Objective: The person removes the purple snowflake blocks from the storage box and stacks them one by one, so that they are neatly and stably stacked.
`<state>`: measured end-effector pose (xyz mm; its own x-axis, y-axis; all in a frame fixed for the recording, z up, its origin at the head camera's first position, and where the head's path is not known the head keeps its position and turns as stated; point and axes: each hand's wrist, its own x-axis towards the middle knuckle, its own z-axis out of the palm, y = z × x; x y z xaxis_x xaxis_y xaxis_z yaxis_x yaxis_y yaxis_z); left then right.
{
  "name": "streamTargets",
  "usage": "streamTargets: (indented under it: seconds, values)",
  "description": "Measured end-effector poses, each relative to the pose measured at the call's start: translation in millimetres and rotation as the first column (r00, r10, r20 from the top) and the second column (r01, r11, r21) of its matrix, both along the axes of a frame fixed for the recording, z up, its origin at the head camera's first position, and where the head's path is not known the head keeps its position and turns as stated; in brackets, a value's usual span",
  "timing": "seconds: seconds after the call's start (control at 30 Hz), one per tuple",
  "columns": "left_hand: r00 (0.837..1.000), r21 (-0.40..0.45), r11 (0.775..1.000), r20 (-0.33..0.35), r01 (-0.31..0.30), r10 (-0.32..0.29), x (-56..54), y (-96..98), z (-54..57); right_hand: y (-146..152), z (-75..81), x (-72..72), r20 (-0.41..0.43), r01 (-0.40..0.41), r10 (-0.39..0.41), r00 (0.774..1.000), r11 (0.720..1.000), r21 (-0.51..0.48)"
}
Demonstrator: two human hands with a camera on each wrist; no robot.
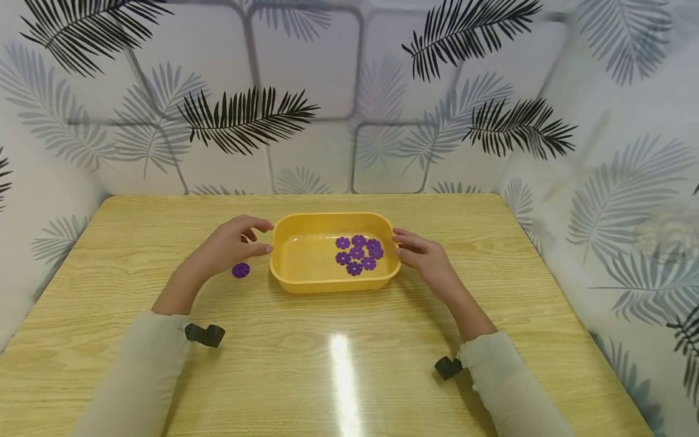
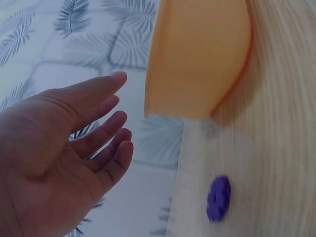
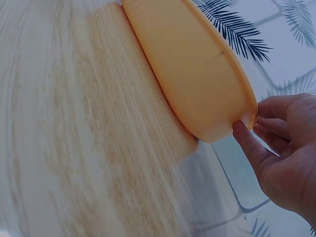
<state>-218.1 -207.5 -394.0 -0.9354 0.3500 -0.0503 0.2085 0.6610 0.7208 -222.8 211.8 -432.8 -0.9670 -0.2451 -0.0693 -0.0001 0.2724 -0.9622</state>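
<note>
A shallow yellow plastic basin [image 1: 322,282] sits near the table's back edge. Several purple notched discs [image 1: 357,252] lie inside it, toward the right end. Just off the basin's left end, my left hand [image 1: 232,243] is spread with relaxed fingers and holds nothing; in the left wrist view a gap shows between fingertips and basin [image 2: 197,59]. A single purple disc [image 1: 241,270] lies on the wood beside that hand. At the basin's right end, my right hand [image 1: 426,258] grips the rim, thumb against the outer wall [image 3: 212,89], fingertips at the edge, partly hidden behind it.
The light wood table [image 1: 284,376] meets a leaf-patterned covering [image 1: 327,152] at the back and on both sides. Black wrist camera mounts [image 1: 206,335] sit at both light sleeves. A bright reflection lies on the table's front middle.
</note>
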Motion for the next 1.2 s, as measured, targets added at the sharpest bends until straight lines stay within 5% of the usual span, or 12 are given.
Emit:
streamTargets:
  seconds: [0.2, 0.57, 0.87, 1.2]
  values:
    - [0.998, 0.037, 0.998, -0.014, 0.06, -0.06, -13.2, 32.5, 6.5, 1, 0.8, 0.1, -0.001, 0.006, -0.006, 1.0, 1.0, -0.015]
    - [0.996, 0.019, 0.996, -0.004, 0.093, -0.093, -33.0, 74.0, 0.8, 0, -1.0, -0.3, -0.01, -0.01, 0.01, 1.0, 1.0, -0.024]
    - [0.993, 0.015, 0.994, 0.039, 0.109, -0.11, -50.1, 100.8, -16.1, 1, -1.9, -0.7, -0.011, -0.004, 0.004, 1.0, 0.999, -0.035]
    - [0.985, 0.036, 0.99, 0.099, 0.136, -0.139, -53.6, 121.2, -32.6, 2, -3.6, -1.4, -0.032, -0.017, 0.016, 0.999, 0.999, -0.051]
